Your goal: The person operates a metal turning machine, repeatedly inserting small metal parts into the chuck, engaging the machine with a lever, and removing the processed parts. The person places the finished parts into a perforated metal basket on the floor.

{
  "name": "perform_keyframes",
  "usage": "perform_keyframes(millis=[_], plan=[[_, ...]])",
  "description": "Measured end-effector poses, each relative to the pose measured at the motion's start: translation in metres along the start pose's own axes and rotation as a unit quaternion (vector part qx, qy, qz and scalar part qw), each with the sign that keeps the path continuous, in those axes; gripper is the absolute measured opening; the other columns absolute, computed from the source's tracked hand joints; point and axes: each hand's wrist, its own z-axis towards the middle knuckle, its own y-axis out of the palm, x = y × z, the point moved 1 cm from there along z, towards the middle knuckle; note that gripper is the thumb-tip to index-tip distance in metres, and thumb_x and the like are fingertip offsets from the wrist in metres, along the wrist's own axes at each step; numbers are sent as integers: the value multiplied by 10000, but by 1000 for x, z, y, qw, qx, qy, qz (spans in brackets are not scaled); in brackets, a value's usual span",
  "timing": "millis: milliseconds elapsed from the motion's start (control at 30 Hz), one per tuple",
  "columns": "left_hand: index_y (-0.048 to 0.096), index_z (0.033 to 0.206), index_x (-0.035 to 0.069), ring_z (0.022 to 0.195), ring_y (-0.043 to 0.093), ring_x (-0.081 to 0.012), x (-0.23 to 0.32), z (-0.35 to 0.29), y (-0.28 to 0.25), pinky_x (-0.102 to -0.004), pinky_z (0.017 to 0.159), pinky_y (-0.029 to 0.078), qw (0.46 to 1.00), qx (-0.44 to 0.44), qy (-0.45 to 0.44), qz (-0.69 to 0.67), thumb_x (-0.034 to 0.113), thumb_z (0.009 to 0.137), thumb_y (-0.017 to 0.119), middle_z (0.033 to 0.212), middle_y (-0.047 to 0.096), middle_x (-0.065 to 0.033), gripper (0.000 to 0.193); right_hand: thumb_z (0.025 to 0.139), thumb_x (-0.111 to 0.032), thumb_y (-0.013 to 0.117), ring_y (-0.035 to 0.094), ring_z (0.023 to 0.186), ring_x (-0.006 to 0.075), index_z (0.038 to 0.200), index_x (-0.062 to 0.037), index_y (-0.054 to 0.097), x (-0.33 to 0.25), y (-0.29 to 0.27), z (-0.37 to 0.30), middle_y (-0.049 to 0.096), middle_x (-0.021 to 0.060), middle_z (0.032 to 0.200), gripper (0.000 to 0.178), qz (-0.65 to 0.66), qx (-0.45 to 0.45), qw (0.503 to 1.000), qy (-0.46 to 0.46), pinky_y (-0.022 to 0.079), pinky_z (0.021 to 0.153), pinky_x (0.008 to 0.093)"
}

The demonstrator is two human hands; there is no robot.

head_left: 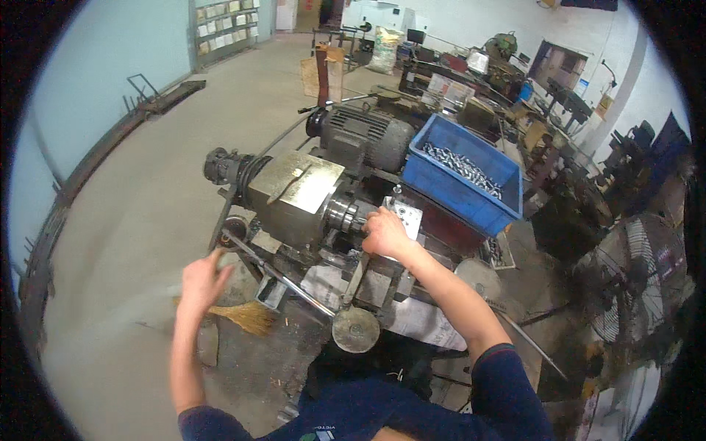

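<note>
My right hand point(386, 234) reaches in just right of the round steel chuck point(340, 213) of a small lathe-like machine. Its fingers are closed together close to the chuck's face; what they grip is hidden. Beside it stands a light metal block with holes point(407, 214). My left hand point(202, 281) is off to the left in the air, thumb and fingers apart, holding nothing. Near its fingers is the upper end of a long shiny metal bar point(283, 278), which slants down toward a round metal disc point(356, 329).
Behind my right hand a blue plastic crate point(456, 195) holds many small shiny metal parts. An electric motor point(368, 136) sits behind the square metal housing point(301, 184). A straw broom point(246, 317) lies on the floor below the bar. A large fan point(632, 272) stands at the right.
</note>
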Motion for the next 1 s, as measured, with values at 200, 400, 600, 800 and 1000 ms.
perform_keyframes(millis=[200,400,600,800,1000], plan=[[568,1074,26,711,603,-335,-100,-108,1,-425,645,470,973,-95,-197,75,321,793,597,704,611,-184,408,515,-180,584,551,877,322,732,-91,697,6,33,22,633,158,790,260,105,-45,992,53,460,802,370],[552,863,-23,701,591,-376,-104,-123,56,-453,625,460,968,-26,-250,16,281,761,633,688,590,-220,330,535,-197,596,543,870,336,771,-70,694,10,36,25,614,181,797,286,114,-17,993,16,468,778,384],[537,782,-10,684,584,-388,-109,-102,66,-466,632,461,971,-10,-222,84,213,727,636,675,590,-208,251,505,-197,603,533,860,334,778,-34,685,0,24,28,623,141,815,328,96,-47,994,-28,467,770,380],[561,796,26,608,581,-339,-270,-75,52,-412,586,462,941,24,-197,275,117,662,602,631,578,-151,167,506,-193,608,532,910,297,815,-36,683,-3,24,27,614,108,935,355,106,-33,993,-37,444,815,363],[582,891,45,661,590,-309,-318,-36,46,-401,656,459,933,15,-173,314,106,680,573,702,602,-120,220,515,-199,606,525,922,298,834,-46,681,2,24,26,609,109,969,362,108,-39,993,-34,446,803,360]])
